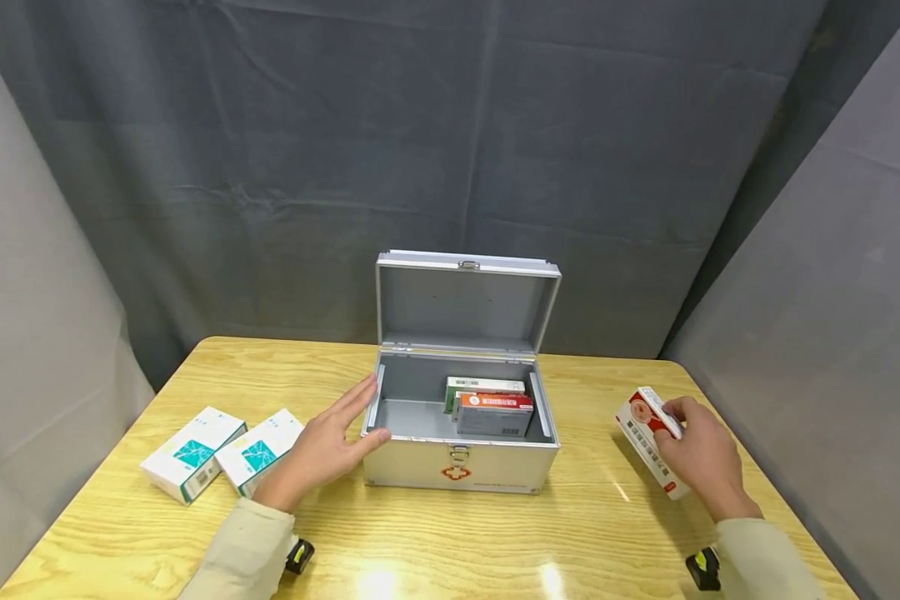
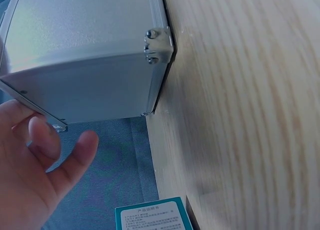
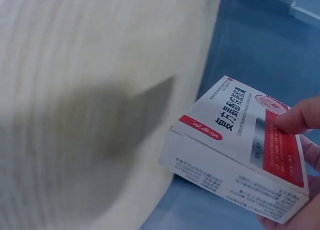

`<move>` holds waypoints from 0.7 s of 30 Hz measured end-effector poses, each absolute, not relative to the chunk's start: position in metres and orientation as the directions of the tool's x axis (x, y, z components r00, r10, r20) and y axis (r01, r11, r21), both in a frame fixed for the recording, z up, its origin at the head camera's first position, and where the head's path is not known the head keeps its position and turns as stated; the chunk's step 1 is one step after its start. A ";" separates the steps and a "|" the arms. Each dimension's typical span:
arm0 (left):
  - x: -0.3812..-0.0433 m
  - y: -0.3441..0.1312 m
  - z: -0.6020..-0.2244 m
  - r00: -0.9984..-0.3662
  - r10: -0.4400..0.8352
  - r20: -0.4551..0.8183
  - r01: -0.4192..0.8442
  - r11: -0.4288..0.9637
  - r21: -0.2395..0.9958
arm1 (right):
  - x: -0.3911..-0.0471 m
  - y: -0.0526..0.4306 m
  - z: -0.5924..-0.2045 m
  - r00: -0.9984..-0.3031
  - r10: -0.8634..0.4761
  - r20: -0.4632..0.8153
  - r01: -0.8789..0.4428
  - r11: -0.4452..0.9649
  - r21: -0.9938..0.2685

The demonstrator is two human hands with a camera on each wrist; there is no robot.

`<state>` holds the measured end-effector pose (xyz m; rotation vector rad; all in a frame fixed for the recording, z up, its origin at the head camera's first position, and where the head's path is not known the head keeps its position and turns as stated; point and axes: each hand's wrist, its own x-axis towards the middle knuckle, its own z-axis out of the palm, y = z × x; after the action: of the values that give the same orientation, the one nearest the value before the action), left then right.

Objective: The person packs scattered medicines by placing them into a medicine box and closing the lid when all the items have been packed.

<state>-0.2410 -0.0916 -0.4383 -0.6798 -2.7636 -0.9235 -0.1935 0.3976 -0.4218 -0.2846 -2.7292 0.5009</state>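
Observation:
On the right, my right hand pinches a red-and-white medicine box between thumb and fingers. The right wrist view shows that medicine box tilted above the tabletop, its shadow falling on the wood. My left hand rests at the left rim of a silver first-aid case, fingers extended and thumb over the front edge. Seen from the left wrist, fingertips meet the rim of the case. The lid stands raised. Several medicine boxes stand in the right half of the case.
Two white-and-teal medicine boxes lie on the table at left: one box farther out, the other box beside my left forearm. The wooden table ends at a grey curtain behind, with pale cloth along the right side.

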 end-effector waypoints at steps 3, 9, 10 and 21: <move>-0.242 -0.092 -0.440 -0.881 0.381 0.282 0.474 0.710 0.521 | -0.193 0.391 -0.415 -0.914 0.246 0.324 0.115 0.921 -0.373; -0.242 -0.092 -0.440 -0.885 0.377 0.272 0.465 0.711 0.527 | -0.190 0.374 -0.398 -0.917 0.195 0.347 0.056 0.927 -0.372; -0.242 -0.092 -0.440 -0.885 0.376 0.273 0.465 0.711 0.528 | -0.190 0.371 -0.395 -0.917 0.187 0.353 0.046 0.928 -0.371; -0.241 -0.092 -0.439 -0.887 0.370 0.278 0.463 0.704 0.539 | -0.183 0.336 -0.366 -0.896 0.093 0.433 -0.074 0.933 -0.352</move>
<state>-0.2412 -0.0924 -0.4394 -0.6787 -2.7605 -0.9341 -0.1835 0.3356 -0.3659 -0.0137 -2.6350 0.5030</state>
